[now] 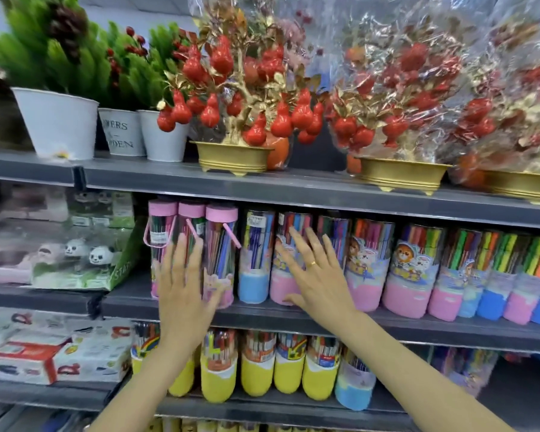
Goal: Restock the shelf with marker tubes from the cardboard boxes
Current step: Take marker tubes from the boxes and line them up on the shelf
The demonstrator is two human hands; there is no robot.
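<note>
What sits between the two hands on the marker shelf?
In the head view, one blue-based marker tube stands between the left hand, spread over the pink-lidded tubes, and the right hand, spread over a pink-based tube.

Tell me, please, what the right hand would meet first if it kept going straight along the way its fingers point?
Most likely the pink-based marker tube right in front of it. The right hand is spread flat, fingers aimed up and into the shelf; whether they already touch the tube is unclear from this single view.
</note>
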